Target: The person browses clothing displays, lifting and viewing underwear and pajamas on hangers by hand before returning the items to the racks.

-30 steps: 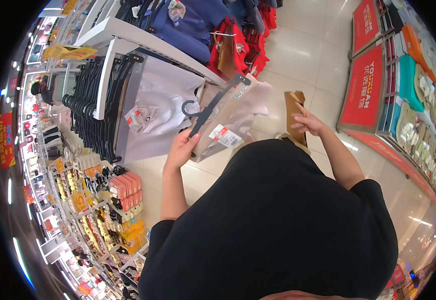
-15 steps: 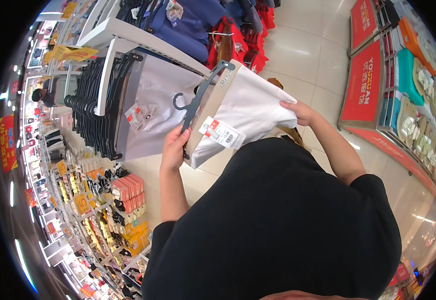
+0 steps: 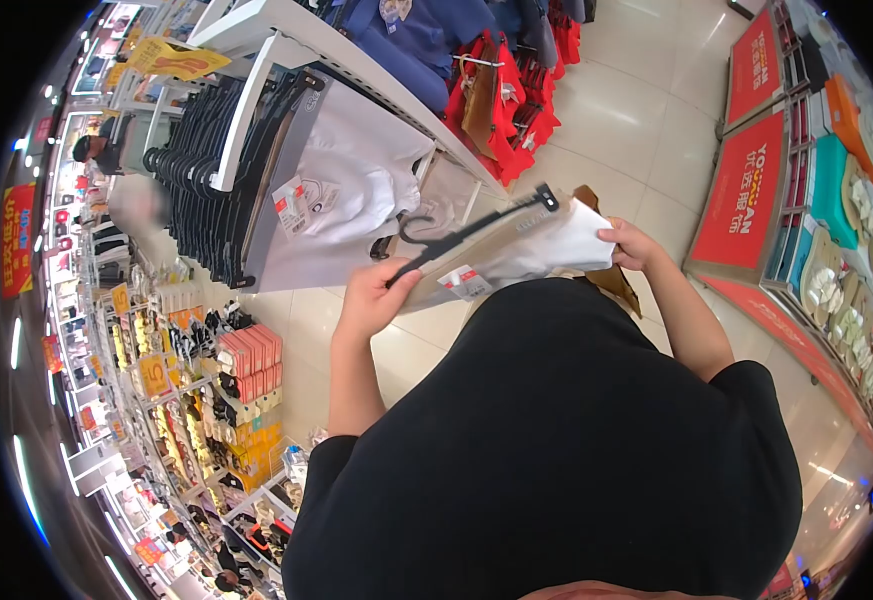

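Observation:
A white garment (image 3: 546, 246), apparently shorts or underpants with a tan band at the top, hangs tilted from a black hanger (image 3: 471, 228) in front of my body. My left hand (image 3: 371, 295) is closed round the hanger's near end and the band's edge. At the opposite side my right hand (image 3: 628, 245) pinches the lower edge of the cloth. A red-and-white price tag (image 3: 466, 283) dangles from the garment. Just beyond my left hand, a similar pale garment (image 3: 356, 150) hangs at the front of a row of black hangers (image 3: 206, 180).
The white metal rack (image 3: 356, 60) carries blue and red clothes (image 3: 496, 100) on its far side. Red-signed shelves (image 3: 741, 170) with folded goods stand at right. Small packaged goods (image 3: 249, 360) hang at lower left. Another person (image 3: 106, 145) is at the far left.
The garment and hanger have moved right and tipped, so the front is seen more edge-on. Both hands have shifted right with them, keeping hold. The camera view has turned slightly.

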Demonstrator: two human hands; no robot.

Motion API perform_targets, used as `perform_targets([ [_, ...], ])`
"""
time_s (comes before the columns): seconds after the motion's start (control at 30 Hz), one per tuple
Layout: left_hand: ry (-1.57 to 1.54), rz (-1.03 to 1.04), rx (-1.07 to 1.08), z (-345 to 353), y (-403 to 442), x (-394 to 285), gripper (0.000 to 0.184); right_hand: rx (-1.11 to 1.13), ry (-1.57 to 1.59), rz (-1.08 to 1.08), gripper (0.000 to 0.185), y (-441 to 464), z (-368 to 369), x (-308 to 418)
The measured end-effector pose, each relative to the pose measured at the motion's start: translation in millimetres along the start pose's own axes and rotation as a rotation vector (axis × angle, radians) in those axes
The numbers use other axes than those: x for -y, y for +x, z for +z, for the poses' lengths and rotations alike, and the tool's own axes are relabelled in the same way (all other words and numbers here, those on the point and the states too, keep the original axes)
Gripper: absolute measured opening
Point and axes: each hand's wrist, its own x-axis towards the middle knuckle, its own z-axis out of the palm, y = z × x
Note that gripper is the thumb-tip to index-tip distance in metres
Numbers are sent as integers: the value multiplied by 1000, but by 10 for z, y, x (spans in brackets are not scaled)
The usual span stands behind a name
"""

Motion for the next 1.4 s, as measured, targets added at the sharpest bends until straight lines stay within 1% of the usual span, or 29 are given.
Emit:
perform_targets([
  [0.03,126,155,-34,38,5,-66,7,27,-21,10,40,-1,-32,-9],
  [0.07,290,245,-95,52,21,-162,5,-131,-69,-7,29,-36,-51,-57],
  [0.17,413,388,-190,85,49,-113,7,-167,-117,24,21,-103,-68,27],
  [0.27,414,408,-218,104,59,-115,8,-275,-59,-72,19,-79,-257,-100],
  [0.37,383,386,-204,135,74,-77,7,-275,-8,-85,20,-94,-318,-108],
  [0.47,371,355,-194,131,95,-67,7,-314,0,-64,20,-126,-225,-65],
  [0.57,389,317,-163,108,120,-35,7,-380,20,-101,18,-144,-21,-28],
  [0.67,328,291,-196,131,145,7,9,-366,25,-90,17,-155,-71,-38],
  [0.77,329,122,-168,119,121,99,16,-264,100,-99,18,-103,-481,-210],
  [0.87,257,91,-196,173,152,415,30,-350,29,-93,20,-142,-528,-264],
  [1.0,399,-181,-82,123,312,491,59,-483,-7,44,24,-260,-550,-295],
  [1.07,478,-280,-7,82,430,767,70,-518,-1,87,27,-265,-655,-372],
  [1.17,599,-248,0,-22,582,988,73,-549,22,145,29,-304,-651,-393],
  [1.3,660,-264,-156,-168,718,1126,73,-577,14,186,31,-303,-654,-464],
  [1.33,646,-286,-145,-149,713,1083,71,-589,6,191,32,-317,-680,-495],
  [1.4,607,-208,-63,-70,669,1135,68,-607,-5,193,35,-346,-734,-547],
])
